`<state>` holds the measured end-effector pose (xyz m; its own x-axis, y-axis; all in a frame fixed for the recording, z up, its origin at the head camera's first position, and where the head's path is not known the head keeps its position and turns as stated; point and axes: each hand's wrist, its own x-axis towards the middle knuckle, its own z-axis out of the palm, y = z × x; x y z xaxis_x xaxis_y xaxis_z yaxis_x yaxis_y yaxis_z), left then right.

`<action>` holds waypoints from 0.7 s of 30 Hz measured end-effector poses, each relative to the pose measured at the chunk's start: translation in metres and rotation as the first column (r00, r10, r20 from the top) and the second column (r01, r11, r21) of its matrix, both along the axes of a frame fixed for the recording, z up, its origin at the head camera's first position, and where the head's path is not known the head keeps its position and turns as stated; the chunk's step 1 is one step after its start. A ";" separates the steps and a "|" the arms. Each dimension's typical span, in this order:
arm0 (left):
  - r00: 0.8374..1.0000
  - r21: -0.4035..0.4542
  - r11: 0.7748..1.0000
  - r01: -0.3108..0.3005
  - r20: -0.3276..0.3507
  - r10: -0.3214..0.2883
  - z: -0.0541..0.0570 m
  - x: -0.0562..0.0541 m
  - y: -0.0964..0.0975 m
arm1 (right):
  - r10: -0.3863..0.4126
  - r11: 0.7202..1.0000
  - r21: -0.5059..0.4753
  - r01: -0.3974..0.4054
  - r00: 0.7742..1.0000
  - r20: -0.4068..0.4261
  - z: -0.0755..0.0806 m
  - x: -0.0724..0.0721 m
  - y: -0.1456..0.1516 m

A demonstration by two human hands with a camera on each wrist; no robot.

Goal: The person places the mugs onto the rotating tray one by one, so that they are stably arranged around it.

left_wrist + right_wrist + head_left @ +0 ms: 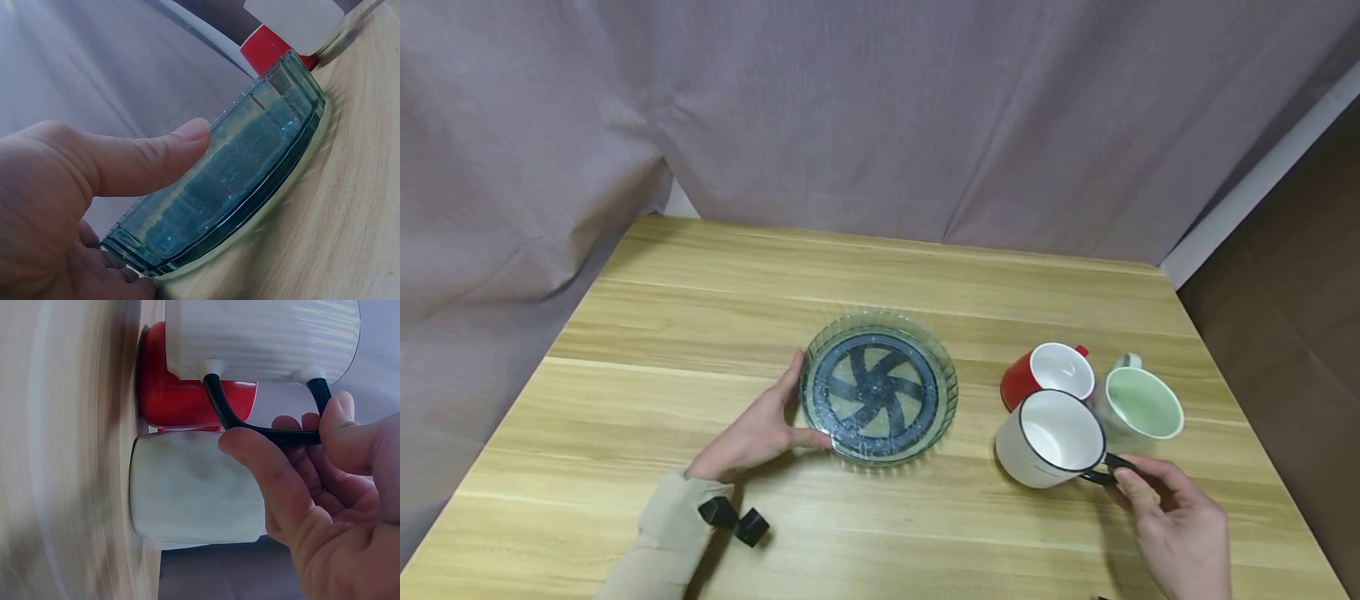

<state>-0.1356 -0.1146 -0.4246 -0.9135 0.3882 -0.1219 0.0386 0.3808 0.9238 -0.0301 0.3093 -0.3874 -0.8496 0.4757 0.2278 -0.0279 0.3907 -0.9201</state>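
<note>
My left hand [763,429] grips the left side of a round clear glass dish [878,390] with a dark swirl pattern on its bottom. Its thumb [169,153] lies against the rim, and the other fingers reach round the wall near the base. With my right hand [1183,521] I hold a white enamel mug [1037,461] by its black handle [250,428], pinched between thumb and fingers. The mug is raised a little above the table and slightly tilted. Behind it stand a red mug [1019,383], white inside, and a pale green mug [1142,406].
Everything is on a light wooden table [700,300]. A grey curtain [850,117] hangs along the back edge, and a brown panel [1285,275] borders the right side. A black strap piece [733,518] sits by the left wrist.
</note>
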 end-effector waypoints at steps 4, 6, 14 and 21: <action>1.000 0.008 1.000 -0.001 0.001 0.001 0.000 0.000 0.000 | -0.004 1.000 0.005 0.004 1.000 0.007 0.001 -0.001 -0.002; 1.000 0.007 1.000 -0.003 0.003 0.003 0.000 0.001 0.000 | -0.009 1.000 0.019 0.008 1.000 0.018 0.002 -0.001 -0.003; 1.000 0.022 1.000 -0.006 0.009 0.006 0.000 0.001 0.000 | 0.009 0.998 0.055 -0.010 1.000 0.030 0.004 -0.002 -0.005; 1.000 0.006 1.000 -0.001 -0.008 0.001 -0.001 0.000 0.000 | 0.029 0.999 0.018 -0.029 1.000 0.012 0.003 -0.004 -0.007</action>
